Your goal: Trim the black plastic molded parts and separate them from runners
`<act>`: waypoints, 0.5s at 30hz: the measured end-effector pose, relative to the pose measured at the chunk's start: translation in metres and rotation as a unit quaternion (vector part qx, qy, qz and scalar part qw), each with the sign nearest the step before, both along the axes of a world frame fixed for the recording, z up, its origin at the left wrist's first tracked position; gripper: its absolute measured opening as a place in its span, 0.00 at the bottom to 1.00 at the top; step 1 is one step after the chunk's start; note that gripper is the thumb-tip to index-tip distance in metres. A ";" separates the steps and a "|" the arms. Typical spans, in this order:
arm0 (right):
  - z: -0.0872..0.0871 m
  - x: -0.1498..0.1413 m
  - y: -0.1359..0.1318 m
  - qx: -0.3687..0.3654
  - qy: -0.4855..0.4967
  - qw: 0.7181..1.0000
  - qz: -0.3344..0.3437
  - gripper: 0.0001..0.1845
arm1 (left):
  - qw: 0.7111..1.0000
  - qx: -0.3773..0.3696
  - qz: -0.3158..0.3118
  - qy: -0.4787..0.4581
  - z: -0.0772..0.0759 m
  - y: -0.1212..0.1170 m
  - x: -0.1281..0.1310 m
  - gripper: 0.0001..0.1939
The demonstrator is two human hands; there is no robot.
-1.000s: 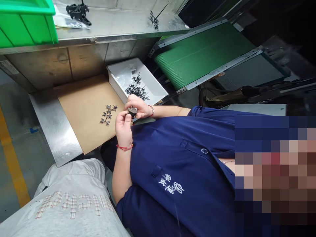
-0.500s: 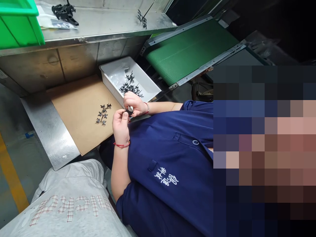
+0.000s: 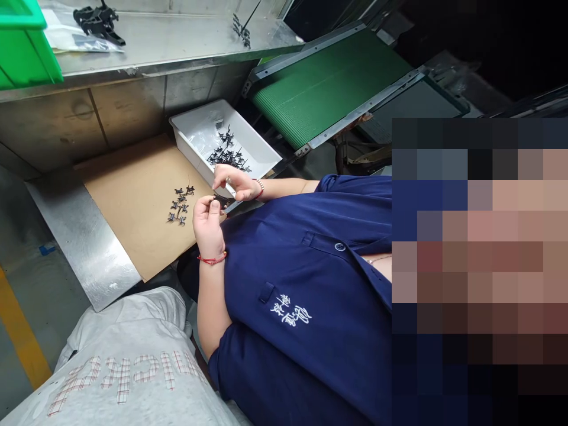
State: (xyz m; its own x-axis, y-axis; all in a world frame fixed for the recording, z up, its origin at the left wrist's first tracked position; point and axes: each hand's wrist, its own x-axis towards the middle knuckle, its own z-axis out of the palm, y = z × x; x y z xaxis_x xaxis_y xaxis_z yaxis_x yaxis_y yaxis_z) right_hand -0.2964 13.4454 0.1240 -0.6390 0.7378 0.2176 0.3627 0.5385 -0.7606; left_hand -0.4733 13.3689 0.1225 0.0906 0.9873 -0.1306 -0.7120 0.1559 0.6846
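Note:
Neither of my own hands shows; only my grey shirt (image 3: pixel 133 343) with checked lettering appears at the lower left. The hands in view belong to a co-worker in a navy shirt (image 3: pixel 284 248). The co-worker's left hand (image 3: pixel 208 222), with a red cord bracelet, pinches a small dark part (image 3: pixel 220 200) just past the front edge of the brown board. Close above it, the co-worker's right hand (image 3: pixel 237 182) holds a small shiny metal tool (image 3: pixel 229 188) of a kind I cannot make out. Several small black parts (image 3: pixel 178 204) lie on the brown board (image 3: pixel 133 195).
A white tray (image 3: pixel 186 139) holds a heap of black plastic parts (image 3: pixel 228 155). Behind it is a green conveyor belt (image 3: pixel 328 89). The metal shelf (image 3: pixel 177 38) carries a green bin (image 3: pixel 26 59), a black part on a bag (image 3: pixel 100 23) and a black sprue (image 3: pixel 242 32).
The whole view has shifted, so the scene sits farther left. The co-worker's right hand has drawn slightly apart from the left, and its metal tool shows more. My hands stay out of view.

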 end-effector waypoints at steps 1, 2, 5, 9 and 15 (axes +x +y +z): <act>0.001 0.000 0.000 -0.021 -0.030 0.999 0.009 0.41 | 1.000 0.003 -0.004 0.002 0.000 0.000 0.000 0.14; 0.001 0.000 -0.001 -0.042 -0.057 0.997 0.011 0.42 | 1.000 0.007 -0.007 0.004 0.001 0.000 0.000 0.14; 0.004 -0.003 -0.002 -0.056 -0.090 0.994 -0.015 0.43 | 1.000 0.014 -0.015 0.011 0.002 0.000 -0.001 0.16; 0.006 -0.007 -0.001 -0.032 -0.097 0.995 -0.008 0.41 | 1.000 0.017 -0.015 0.018 0.002 0.000 -0.001 0.16; 0.013 -0.010 0.001 -0.091 -0.068 0.992 0.051 0.42 | 1.000 0.018 -0.009 0.016 0.000 0.001 -0.002 0.16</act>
State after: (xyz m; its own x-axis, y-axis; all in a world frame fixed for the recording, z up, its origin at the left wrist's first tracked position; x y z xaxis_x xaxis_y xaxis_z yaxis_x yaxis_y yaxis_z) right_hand -0.3062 13.4468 0.1372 -0.7269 0.6867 -0.0070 0.4195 0.4359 -0.7962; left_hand -0.4752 13.3695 0.1226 0.1057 0.9896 -0.0977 -0.6868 0.1436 0.7125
